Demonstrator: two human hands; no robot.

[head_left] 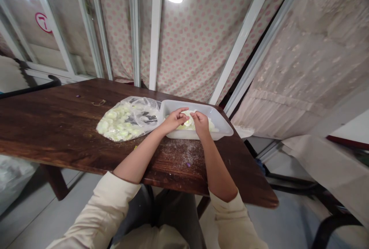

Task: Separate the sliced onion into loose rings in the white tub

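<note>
My left hand point(174, 120) and my right hand point(201, 121) are close together above a white plastic tub point(223, 126). Between their fingertips is a thin, whitish piece with a yellowish part point(188, 122), pinched from both sides. The frame does not show clearly what kind of thing it is. More pale, flat pieces point(211, 126) lie in the tub, partly hidden behind my hands. Left of the tub, touching its side, a clear plastic bag point(145, 116) lies with its mouth toward the tub. Many pale green-white pieces point(118, 120) fill its left part.
The dark wooden table point(72, 126) carries white specks point(184, 153) in front of the tub and a thin loop of string point(99, 103) farther left. Glass panels with a dotted curtain point(196, 49) stand right behind the table. A black chair frame point(300, 189) is at the right.
</note>
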